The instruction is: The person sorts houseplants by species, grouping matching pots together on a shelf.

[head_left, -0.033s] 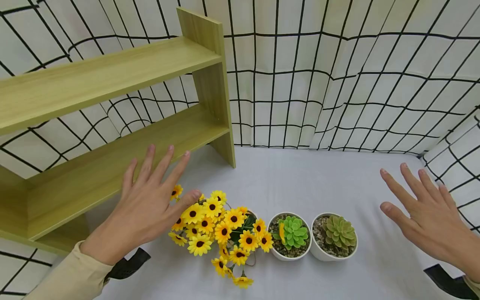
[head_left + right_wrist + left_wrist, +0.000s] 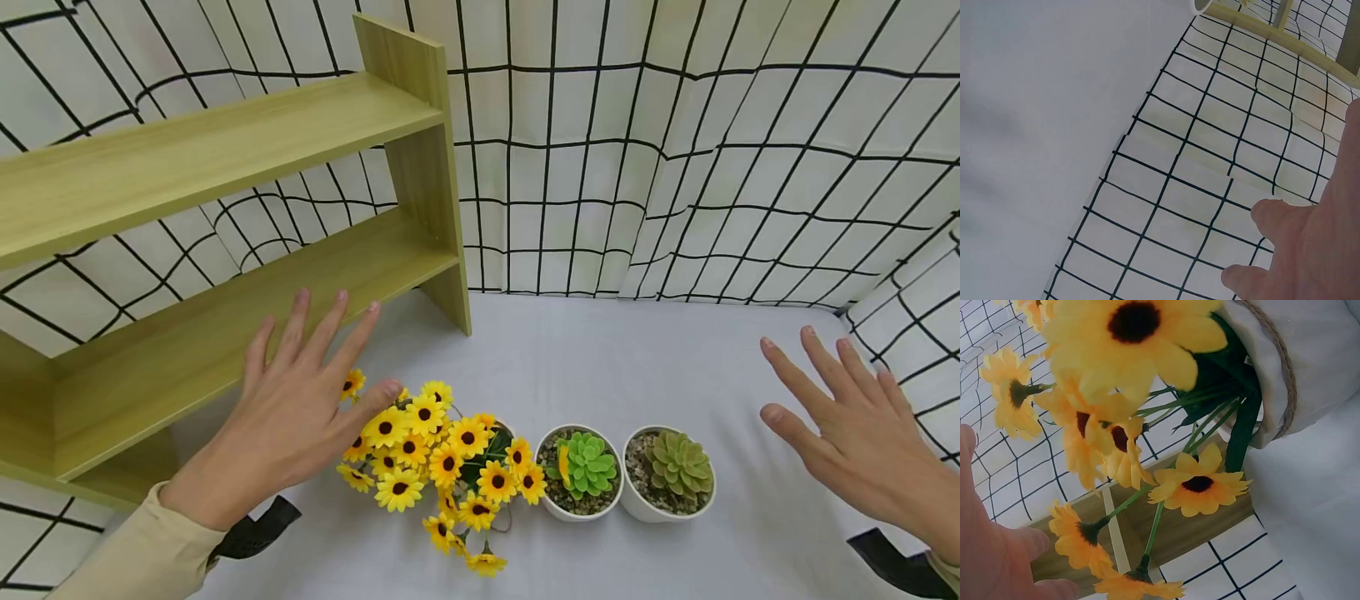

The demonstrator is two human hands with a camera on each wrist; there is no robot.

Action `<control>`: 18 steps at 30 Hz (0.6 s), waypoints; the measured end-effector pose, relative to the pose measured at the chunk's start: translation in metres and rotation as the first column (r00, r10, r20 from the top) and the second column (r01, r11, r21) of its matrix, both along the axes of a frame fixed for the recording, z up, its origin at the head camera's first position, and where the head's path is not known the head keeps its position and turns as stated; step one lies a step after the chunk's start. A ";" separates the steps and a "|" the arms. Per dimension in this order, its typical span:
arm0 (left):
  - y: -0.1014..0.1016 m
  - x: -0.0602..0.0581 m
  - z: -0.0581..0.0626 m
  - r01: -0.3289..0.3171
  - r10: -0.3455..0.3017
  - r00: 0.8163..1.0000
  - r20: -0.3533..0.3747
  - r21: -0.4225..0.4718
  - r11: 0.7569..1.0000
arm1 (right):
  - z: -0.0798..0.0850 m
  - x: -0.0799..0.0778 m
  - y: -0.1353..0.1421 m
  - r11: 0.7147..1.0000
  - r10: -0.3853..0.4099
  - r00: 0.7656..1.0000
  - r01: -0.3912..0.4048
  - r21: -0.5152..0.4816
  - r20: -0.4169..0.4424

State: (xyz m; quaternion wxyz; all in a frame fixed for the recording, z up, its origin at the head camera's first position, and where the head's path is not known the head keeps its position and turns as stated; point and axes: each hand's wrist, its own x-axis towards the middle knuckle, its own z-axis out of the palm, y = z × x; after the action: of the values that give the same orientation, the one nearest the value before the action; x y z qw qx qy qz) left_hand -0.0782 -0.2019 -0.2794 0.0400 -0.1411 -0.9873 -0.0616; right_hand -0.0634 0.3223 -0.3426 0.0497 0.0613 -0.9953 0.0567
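Note:
My left hand (image 2: 288, 404) is spread with straight fingers, holding nothing, between the wooden shelf (image 2: 247, 167) and a bunch of yellow artificial sunflowers (image 2: 427, 450). Whether it touches the blossoms cannot be told. In the left wrist view the flowers come out of a pale pot (image 2: 1316, 356) with twine round it. Two small succulents in white pots stand side by side: a bright green one (image 2: 588, 462) next to the flowers, and a duller green one (image 2: 678, 467) to its right. Further right, my right hand (image 2: 858, 417) has its fingers spread and nothing in it.
The two-tier shelf stands at a slant on the left, its right end panel (image 2: 427, 183) reaching the white tabletop (image 2: 600, 350). A white curtain with a black grid (image 2: 570, 150) hangs behind and along the right side.

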 end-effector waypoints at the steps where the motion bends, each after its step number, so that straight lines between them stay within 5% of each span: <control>1: 0.000 0.000 0.000 0.000 0.000 1.000 -0.002 0.000 1.000 | 0.000 0.000 0.000 1.000 0.001 1.000 -0.001 0.002 0.002; 18: -0.004 0.005 0.009 -0.029 0.029 0.995 -0.095 0.009 1.000 | 0.002 -0.005 0.002 0.998 0.043 0.998 -0.045 -0.050 -0.044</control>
State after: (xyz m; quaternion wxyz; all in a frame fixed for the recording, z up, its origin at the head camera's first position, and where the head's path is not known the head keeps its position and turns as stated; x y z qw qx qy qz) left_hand -0.0732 -0.2057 -0.2704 0.0883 -0.1294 -0.9859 -0.0581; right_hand -0.0686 0.3241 -0.3403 0.0711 0.0831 -0.9906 0.0820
